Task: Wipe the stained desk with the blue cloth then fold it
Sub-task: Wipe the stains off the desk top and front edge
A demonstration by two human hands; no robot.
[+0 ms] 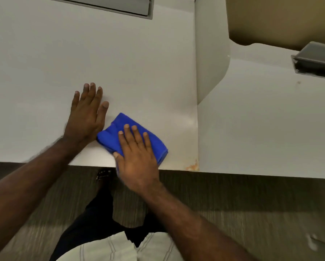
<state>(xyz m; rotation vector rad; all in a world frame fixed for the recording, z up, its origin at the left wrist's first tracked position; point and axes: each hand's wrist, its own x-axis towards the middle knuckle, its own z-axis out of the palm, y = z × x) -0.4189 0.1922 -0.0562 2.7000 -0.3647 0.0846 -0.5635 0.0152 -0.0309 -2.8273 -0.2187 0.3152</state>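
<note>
A folded blue cloth (120, 127) lies on the white desk (82, 59) close to its front edge. My right hand (137, 157) lies flat on top of the cloth, fingers spread, pressing it against the desk. My left hand (86, 115) rests palm down on the bare desk just left of the cloth, touching its left edge. An orange-brown stain (192, 166) shows at the desk's front right corner, to the right of the cloth.
A grey cable tray lid (120, 4) sits at the back of the desk. A white divider panel (210, 63) rises at the desk's right end. Beyond it is a second white desk (270, 119) with a dark grey box (316, 59). Carpeted floor (233, 204) lies below.
</note>
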